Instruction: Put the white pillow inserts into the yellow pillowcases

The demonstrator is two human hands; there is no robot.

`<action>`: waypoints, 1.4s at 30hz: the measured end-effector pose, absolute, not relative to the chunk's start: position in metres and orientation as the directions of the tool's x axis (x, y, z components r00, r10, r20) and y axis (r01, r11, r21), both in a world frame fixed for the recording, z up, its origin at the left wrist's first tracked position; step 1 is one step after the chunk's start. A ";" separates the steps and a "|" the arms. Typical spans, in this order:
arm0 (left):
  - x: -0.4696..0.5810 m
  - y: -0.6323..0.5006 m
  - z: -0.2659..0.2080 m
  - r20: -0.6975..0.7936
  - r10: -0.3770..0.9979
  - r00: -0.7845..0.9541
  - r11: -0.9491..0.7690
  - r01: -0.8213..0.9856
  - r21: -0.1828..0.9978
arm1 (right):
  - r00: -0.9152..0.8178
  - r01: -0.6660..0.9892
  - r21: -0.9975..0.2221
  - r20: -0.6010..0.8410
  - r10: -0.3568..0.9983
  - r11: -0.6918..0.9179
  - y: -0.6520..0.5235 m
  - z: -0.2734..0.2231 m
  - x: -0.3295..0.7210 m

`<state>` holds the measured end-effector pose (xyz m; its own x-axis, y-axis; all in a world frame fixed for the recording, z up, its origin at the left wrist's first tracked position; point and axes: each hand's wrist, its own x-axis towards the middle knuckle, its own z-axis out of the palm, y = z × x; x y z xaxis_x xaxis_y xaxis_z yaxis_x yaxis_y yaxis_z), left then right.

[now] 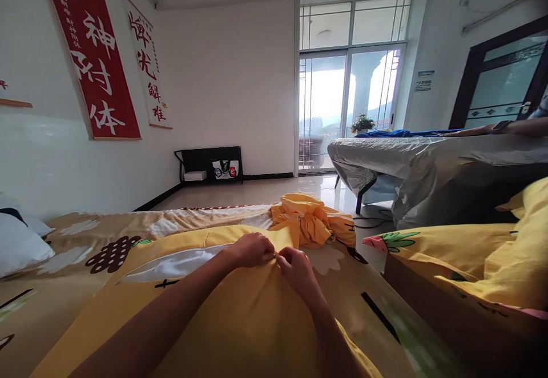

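A large yellow pillowcase [240,309] lies on the patterned bedding in front of me. Through its long opening shows a white inner pillow [184,265]. My left hand [252,249] is closed, its fingertips pinching the pillowcase's edge near the right end of the opening. Right beside it, almost touching, my right hand [297,269] pinches the same edge between thumb and fingers. Whether a zipper pull sits between the fingertips is too small to tell. Just beyond the hands rests a crumpled heap of yellow cloth [310,218].
Brown floral bedding [158,226] spreads beneath the pillowcase, with a white pillow [23,244] at left. On the right, yellow printed fabric [462,246] hangs over a brown box [411,286]. Behind it, another person's arm [492,129] rests on a plastic-covered table [385,152].
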<state>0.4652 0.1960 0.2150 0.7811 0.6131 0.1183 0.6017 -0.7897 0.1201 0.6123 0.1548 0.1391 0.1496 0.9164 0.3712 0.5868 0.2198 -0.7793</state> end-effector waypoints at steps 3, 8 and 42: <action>0.463 0.198 0.211 0.140 0.584 0.799 -0.811 0.582 0.062 | 0.087 0.545 -0.796 0.366 0.926 0.264 0.154 0.140 0.621; 0.460 0.203 0.202 0.136 0.367 0.920 -0.870 0.391 -0.302 | -0.035 0.638 -0.680 0.441 0.897 0.360 0.152 0.138 0.635; 0.418 0.207 0.198 0.178 0.471 0.864 -0.844 0.500 -0.193 | -0.120 0.613 -0.551 0.643 0.756 0.566 0.150 0.137 0.610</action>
<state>0.4180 0.2070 0.1981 0.8641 0.4708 0.1778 0.4998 -0.8445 -0.1927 0.6102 0.1498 0.1367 -0.1200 0.7563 0.6431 0.6134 0.5659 -0.5509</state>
